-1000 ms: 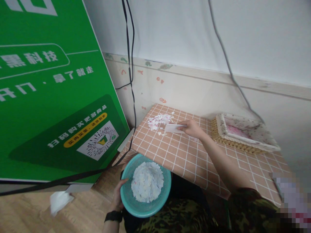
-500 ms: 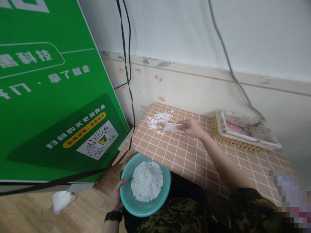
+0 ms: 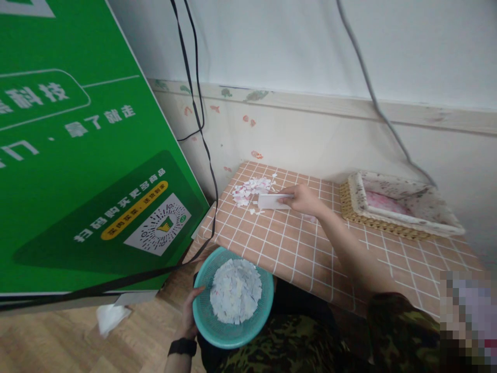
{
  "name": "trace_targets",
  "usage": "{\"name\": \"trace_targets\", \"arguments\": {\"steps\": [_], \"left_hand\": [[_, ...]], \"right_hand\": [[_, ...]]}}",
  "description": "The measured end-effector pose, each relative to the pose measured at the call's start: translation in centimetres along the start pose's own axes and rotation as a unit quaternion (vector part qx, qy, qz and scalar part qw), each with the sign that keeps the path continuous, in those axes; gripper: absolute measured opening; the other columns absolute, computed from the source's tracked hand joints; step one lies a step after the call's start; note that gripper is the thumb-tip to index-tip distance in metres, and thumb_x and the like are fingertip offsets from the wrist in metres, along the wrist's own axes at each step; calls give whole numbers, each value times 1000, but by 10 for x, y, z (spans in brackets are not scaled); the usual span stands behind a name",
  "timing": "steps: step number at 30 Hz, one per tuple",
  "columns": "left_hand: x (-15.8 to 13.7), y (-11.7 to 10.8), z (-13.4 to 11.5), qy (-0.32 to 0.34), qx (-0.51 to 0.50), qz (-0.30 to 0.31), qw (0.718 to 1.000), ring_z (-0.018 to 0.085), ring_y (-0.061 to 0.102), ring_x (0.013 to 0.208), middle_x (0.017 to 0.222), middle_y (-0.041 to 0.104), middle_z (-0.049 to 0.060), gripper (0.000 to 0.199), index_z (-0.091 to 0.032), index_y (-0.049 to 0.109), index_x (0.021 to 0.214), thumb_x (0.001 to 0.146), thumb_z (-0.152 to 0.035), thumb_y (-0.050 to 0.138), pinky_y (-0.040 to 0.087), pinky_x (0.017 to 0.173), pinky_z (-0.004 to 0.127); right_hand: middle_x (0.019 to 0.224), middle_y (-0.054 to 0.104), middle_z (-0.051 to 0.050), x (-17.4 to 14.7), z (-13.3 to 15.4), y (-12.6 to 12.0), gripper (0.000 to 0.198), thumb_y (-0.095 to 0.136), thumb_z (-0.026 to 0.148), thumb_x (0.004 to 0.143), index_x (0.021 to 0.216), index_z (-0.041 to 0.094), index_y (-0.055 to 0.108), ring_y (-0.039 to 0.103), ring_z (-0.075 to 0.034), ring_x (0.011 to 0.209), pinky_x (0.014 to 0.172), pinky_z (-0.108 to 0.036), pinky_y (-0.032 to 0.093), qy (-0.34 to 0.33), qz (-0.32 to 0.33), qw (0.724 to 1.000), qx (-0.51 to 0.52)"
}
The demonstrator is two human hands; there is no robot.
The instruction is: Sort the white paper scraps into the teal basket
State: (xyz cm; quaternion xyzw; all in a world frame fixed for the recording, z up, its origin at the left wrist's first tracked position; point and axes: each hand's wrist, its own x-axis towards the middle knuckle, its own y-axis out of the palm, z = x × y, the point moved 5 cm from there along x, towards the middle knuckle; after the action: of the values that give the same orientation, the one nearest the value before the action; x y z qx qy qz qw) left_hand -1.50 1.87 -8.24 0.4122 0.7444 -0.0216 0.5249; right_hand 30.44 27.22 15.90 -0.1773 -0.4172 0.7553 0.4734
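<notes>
At your far left stands a green panel [image 3: 77, 181]; to the right of it your left hand [image 3: 189, 306] has hold of the teal basin [image 3: 203, 320] by its left side, thumb over the rim, the other fingers mostly out of sight. That basin, heaped with paper bits [image 3: 235, 290], sits below the near edge of the checked tabletop [image 3: 277, 243]. Farther back, near the table's left end, lie the loose scraps [image 3: 252, 186], directly left of your right hand [image 3: 305, 199] and much nearer to it than to your left. Between them is the white card [image 3: 271, 201], pinched closed in your right fingers, its long axis running sideways from your grip toward the scraps, its free end just beside them; whether it touches them or the cloth, you can't tell here. Well to the right sits a lined wicker basket [image 3: 348, 205].
</notes>
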Motion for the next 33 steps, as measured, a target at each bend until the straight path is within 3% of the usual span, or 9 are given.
{"name": "trace_targets", "arguments": {"steps": [3,8,15,21,24,28,33], "left_hand": [[1,1,2,-20,10,10,1000,36,70,85,77,76,15,21,-7,72,84,67,-17,64,55,76,47],[2,-1,0,-1,26,-39,999,33,71,80,73,76,11,31,-9,71,95,66,-15,61,56,74,46],[3,0,2,-11,38,-13,999,33,71,78,74,76,14,20,-8,72,84,70,-19,62,56,73,46],[8,-6,2,-3,32,-3,999,31,71,76,75,76,13,17,-8,71,82,70,-19,64,56,71,43],[11,-8,3,-2,29,1,1000,31,71,75,70,76,11,14,-9,71,78,69,-17,64,56,70,42],[10,-9,0,21,32,-14,999,31,71,72,62,74,9,8,-11,69,71,65,-15,66,57,69,42],[3,-5,-3,37,42,-30,998,30,71,69,59,73,7,4,-11,68,67,65,-14,67,57,68,40]], "right_hand": [[78,72,-2,0,0,-4,25,58,22,78,97,20,74,61,-15,67,61,-25,42,-1,16,1000,-17],[80,72,-1,5,0,7,24,56,20,79,95,23,74,61,-15,70,63,-25,42,-19,27,999,-33],[90,72,-5,9,-8,7,27,55,23,82,103,22,72,63,-18,76,66,-27,43,-12,-22,1000,-11],[76,71,-1,5,-12,0,23,58,24,79,94,22,74,61,-15,67,61,-26,41,2,28,1000,-9],[77,70,0,5,-9,4,22,57,25,80,94,21,74,60,-14,67,60,-25,41,-13,42,999,17],[85,71,-1,7,-2,13,24,55,24,82,98,21,73,60,-15,71,65,-26,42,-41,13,999,32],[71,68,0,6,2,25,23,53,23,84,93,19,73,57,-13,63,59,-25,39,-79,18,996,33]]}}
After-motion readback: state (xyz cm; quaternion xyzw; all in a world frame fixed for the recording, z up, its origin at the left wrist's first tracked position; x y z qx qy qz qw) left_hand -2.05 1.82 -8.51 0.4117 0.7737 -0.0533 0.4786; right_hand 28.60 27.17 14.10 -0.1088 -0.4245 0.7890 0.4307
